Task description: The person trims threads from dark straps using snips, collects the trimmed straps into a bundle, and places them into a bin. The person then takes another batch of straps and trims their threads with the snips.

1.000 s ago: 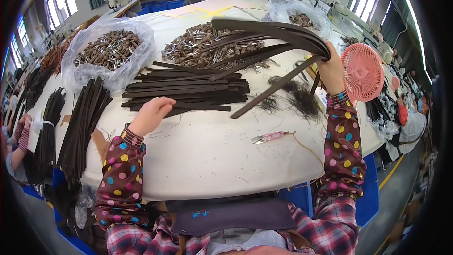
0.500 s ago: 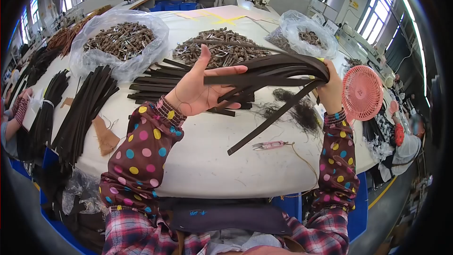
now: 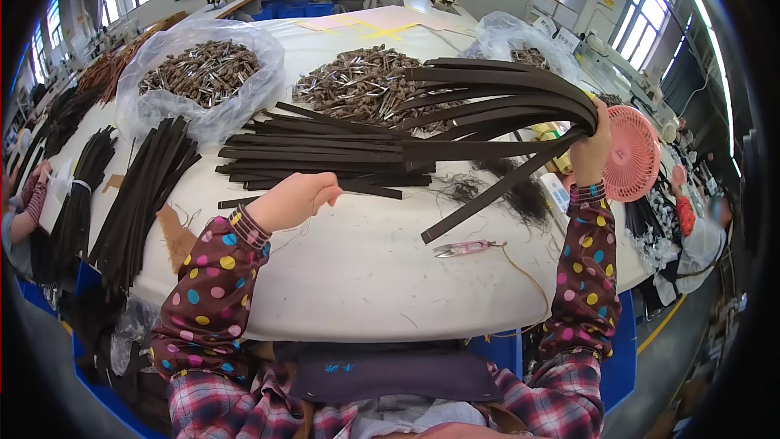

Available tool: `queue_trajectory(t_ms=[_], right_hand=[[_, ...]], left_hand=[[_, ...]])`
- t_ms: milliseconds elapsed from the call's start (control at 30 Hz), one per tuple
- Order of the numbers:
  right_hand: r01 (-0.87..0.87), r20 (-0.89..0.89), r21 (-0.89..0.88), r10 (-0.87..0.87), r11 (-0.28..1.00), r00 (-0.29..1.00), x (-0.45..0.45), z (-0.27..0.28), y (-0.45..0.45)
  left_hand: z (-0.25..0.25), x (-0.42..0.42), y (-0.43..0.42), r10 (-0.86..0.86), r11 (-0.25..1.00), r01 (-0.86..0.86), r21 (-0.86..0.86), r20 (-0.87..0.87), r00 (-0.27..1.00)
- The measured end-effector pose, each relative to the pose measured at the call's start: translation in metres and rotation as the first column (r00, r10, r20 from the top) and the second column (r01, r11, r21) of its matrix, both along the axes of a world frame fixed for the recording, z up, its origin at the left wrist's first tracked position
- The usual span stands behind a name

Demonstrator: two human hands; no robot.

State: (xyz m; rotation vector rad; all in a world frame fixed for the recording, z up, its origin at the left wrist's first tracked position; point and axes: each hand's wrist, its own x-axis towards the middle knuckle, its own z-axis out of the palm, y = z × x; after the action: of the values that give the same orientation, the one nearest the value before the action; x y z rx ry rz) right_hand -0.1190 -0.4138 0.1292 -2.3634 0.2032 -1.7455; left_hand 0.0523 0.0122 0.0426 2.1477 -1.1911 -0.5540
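My right hand [image 3: 593, 146] is closed around one end of a bundle of dark brown straps [image 3: 508, 89]. The straps arch leftward from it and fan apart, and one hangs lower with its end above the table. My left hand [image 3: 294, 202] is over the table at left centre, fingers curled together; whatever they may hold is too small to make out. Just behind it lies a stack of similar dark straps [image 3: 313, 150]. Pink-handled thread snips [image 3: 465, 249] rest below the hanging strap. A tangle of black thread [image 3: 520, 199] lies behind them.
Brown metal-tipped pieces [image 3: 353, 85] are heaped at the back centre, with more in a plastic bag [image 3: 272, 73] on the left. Strap bundles [image 3: 146, 195] lie at left. A pink fan [image 3: 634, 154] stands beside my right hand. Other people are at both sides.
My left hand has come away from the straps, moved down and left, and curled its fingers. My right hand has shifted slightly right with the bundle, whose straps now spread more.
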Motion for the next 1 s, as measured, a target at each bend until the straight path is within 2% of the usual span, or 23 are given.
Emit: queue_trajectory(t_ms=[33, 67, 167, 200, 233, 267, 300, 333, 367, 433, 467, 500, 567, 667, 767, 800, 900, 967, 1000], right_hand=[[-0.014, 0.018, 0.005, 0.014, 1.000, 1.000, 0.000, -0.001, -0.006], [-0.031, 0.013, 0.007, 0.031, 0.999, 0.999, -0.001, -0.001, -0.011], [-0.112, 0.047, -0.067, 0.116, 0.991, 0.992, 0.000, -0.006, -0.021], [-0.141, 0.040, -0.027, 0.143, 0.990, 0.989, -0.001, -0.007, -0.019], [-0.171, 0.033, 0.012, 0.170, 0.985, 0.985, -0.002, -0.008, -0.017], [-0.277, 0.064, 0.087, 0.272, 0.957, 0.960, -0.001, -0.008, -0.019], [-0.379, 0.107, 0.157, 0.366, 0.912, 0.924, 0.001, -0.008, -0.020], [-0.546, 0.203, 0.247, 0.508, 0.801, 0.837, 0.005, -0.009, -0.026], [-0.691, 0.311, 0.314, 0.617, 0.651, 0.723, 0.007, -0.010, -0.030], [-0.642, 0.254, 0.272, 0.590, 0.717, 0.767, 0.004, -0.013, -0.027], [-0.607, 0.236, 0.240, 0.562, 0.757, 0.793, 0.005, -0.014, -0.030], [-0.572, 0.217, 0.207, 0.533, 0.794, 0.818, 0.005, -0.015, -0.030], [-0.510, 0.166, 0.188, 0.485, 0.839, 0.859, 0.004, -0.013, -0.024], [-0.481, 0.166, 0.187, 0.455, 0.857, 0.875, 0.006, -0.014, -0.025], [-0.376, 0.141, 0.139, 0.358, 0.916, 0.923, 0.000, -0.011, -0.020], [-0.323, 0.124, 0.111, 0.309, 0.940, 0.943, -0.003, -0.009, -0.017], [-0.591, 0.332, 0.263, 0.504, 0.762, 0.797, -0.009, -0.005, -0.023], [-0.602, 0.346, 0.288, 0.505, 0.745, 0.791, -0.015, -0.007, -0.039], [-0.604, 0.350, 0.303, 0.504, 0.737, 0.790, -0.018, -0.008, -0.044]], left_hand=[[-0.022, 0.007, 0.005, 0.019, 0.994, -0.052, 0.098, 0.313, 0.950], [-0.035, 0.009, 0.007, 0.006, 0.976, -0.135, 0.172, 0.594, 0.804], [-0.033, 0.001, 0.003, 0.194, 0.979, -0.164, -0.118, 0.777, 0.598], [-0.029, 0.001, -0.004, 0.255, 0.966, -0.107, -0.234, 0.819, 0.513], [-0.018, -0.002, -0.009, 0.274, 0.960, -0.156, -0.233, 0.661, 0.698], [-0.002, -0.006, -0.014, 0.287, 0.954, -0.205, -0.220, 0.463, 0.838], [0.013, -0.011, -0.018, 0.293, 0.948, -0.249, -0.197, 0.239, 0.926], [0.024, -0.016, -0.022, 0.288, 0.955, -0.255, -0.150, 0.278, 0.916], [0.027, -0.016, -0.023, 0.242, 0.961, -0.204, -0.189, 0.205, 0.948], [0.027, -0.017, -0.025, 0.130, 0.956, -0.109, -0.272, 0.061, 0.990], [0.012, -0.013, -0.029, -0.034, 0.929, 0.037, -0.368, 0.015, 0.999], [0.009, -0.023, -0.036, -0.157, 0.888, 0.097, -0.450, -0.096, 0.983], [0.010, -0.052, -0.051, -0.188, 0.869, 0.042, -0.493, -0.251, 0.950], [0.005, -0.070, -0.078, -0.342, 0.808, -0.006, -0.589, -0.478, 0.809], [0.004, -0.055, -0.078, -0.105, 0.844, -0.149, -0.516, -0.431, 0.896], [-0.006, -0.050, -0.078, -0.034, 0.775, -0.080, -0.627, -0.168, 0.985], [-0.029, -0.024, -0.063, 0.199, 0.812, -0.079, -0.578, 0.148, 0.969], [-0.037, -0.009, -0.046, 0.250, 0.939, -0.172, -0.297, 0.247, 0.936], [-0.040, -0.003, -0.039, 0.259, 0.964, -0.225, -0.145, 0.299, 0.918]])
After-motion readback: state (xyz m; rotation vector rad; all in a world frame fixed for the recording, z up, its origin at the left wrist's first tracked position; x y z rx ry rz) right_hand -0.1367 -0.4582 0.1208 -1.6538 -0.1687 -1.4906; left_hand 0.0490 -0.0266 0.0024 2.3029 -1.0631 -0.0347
